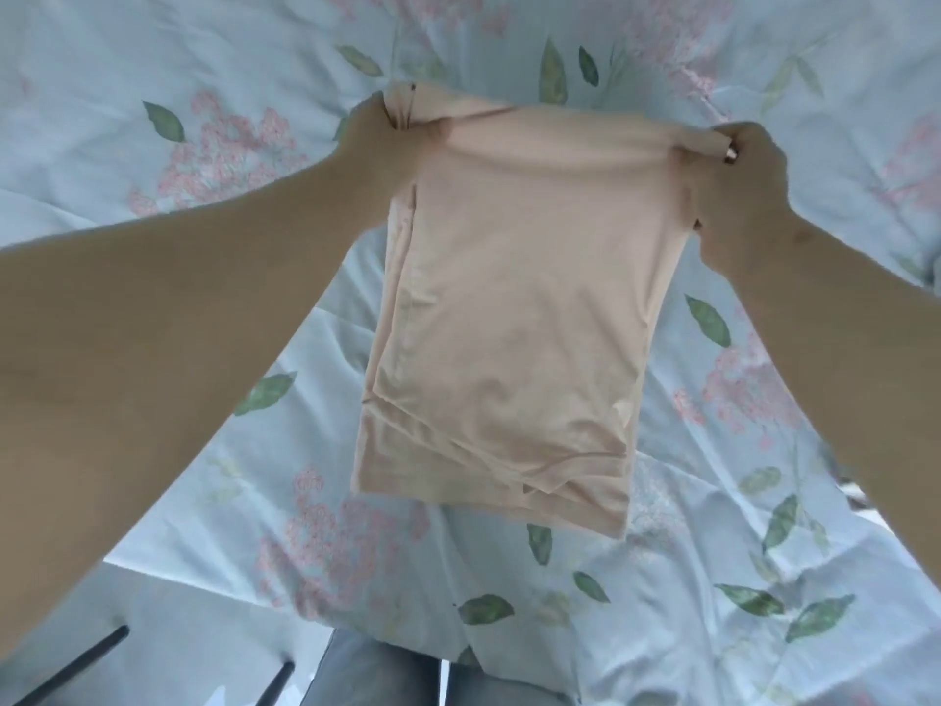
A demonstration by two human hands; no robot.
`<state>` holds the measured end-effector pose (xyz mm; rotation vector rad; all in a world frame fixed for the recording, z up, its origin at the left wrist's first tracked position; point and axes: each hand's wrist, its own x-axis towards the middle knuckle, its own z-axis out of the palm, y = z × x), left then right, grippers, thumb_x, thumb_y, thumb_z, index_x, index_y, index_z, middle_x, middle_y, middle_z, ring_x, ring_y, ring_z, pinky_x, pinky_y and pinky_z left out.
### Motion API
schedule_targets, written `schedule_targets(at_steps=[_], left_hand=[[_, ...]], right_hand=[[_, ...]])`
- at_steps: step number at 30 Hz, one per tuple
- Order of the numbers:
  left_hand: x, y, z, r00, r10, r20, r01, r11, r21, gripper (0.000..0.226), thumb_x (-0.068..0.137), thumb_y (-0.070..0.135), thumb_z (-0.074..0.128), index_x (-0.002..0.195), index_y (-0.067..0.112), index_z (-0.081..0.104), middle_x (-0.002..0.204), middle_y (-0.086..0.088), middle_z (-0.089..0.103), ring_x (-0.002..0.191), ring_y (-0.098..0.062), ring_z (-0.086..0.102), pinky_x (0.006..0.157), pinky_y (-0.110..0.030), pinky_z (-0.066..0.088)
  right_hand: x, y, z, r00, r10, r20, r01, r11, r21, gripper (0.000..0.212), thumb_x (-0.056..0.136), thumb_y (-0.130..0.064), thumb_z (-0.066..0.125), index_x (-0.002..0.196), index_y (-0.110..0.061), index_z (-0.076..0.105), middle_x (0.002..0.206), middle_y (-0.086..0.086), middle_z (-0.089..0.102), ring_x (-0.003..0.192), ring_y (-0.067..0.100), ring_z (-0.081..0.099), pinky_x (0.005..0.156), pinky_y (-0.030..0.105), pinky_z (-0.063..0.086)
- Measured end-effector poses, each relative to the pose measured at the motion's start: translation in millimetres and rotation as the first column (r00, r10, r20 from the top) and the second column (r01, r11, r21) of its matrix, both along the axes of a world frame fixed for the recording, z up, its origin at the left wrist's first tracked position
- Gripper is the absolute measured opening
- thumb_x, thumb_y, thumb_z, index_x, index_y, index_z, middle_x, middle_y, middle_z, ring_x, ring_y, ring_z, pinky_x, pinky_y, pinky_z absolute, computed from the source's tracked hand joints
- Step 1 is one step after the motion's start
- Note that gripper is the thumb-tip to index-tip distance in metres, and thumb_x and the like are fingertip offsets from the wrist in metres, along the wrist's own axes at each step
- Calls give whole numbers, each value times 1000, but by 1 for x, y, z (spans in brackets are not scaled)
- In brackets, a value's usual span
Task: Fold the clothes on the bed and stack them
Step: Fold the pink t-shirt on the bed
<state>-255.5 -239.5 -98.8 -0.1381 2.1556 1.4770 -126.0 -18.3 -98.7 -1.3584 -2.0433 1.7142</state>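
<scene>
Both hands, left hand (pixel 387 125) and right hand (pixel 741 160), pinch the far corners of the half-folded peach garment (pixel 514 308), which hangs above the bed (pixel 153 68); loosening either grip would likely undo its layers.

The garment (pixel 509 298) is seen in a plain pale peach. The bed cover (pixel 127 58) is coloured light blue and is patterned with clusters of pink flowers and scattered green leaves. The trousers (pixel 377 670) are shown in faded grey-blue denim. Two bars (pixel 97 654) are coloured black.
</scene>
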Motion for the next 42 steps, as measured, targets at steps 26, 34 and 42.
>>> schedule_targets(at_steps=[26, 34, 42], left_hand=[[170, -132, -3, 183, -983, -12, 655, 131, -744, 44, 93, 56, 34, 111, 33, 66, 122, 2, 59, 112, -26, 57, 93, -42, 42], [183, -66, -66, 510, -849, -142, 358, 359, -862, 63, 91, 58, 17, 148, 34, 5, 157, -2, 18, 143, -27, 7, 113, -51, 0], [170, -80, -102, 550, -752, -364, 242, 561, -792, 58, 94, 56, 25, 144, 26, 25, 151, -13, 30, 141, -29, 16, 112, -49, 11]], right_hand=[[188, -92, 13, 418, 677, 606, -857, 514, 16, 24, 85, -23, 57, 106, -35, 62, 126, -13, 55, 129, 11, 38, 105, 31, 19], [131, -139, -46, 587, 427, 688, -770, 556, 312, 60, 95, -56, 20, 150, -38, 4, 161, 0, -5, 147, 27, -7, 114, 49, -4], [136, -130, -90, 722, 347, 598, -667, 577, 471, 69, 88, -61, 19, 150, -32, 17, 160, 3, 9, 146, 27, 6, 114, 46, 2]])
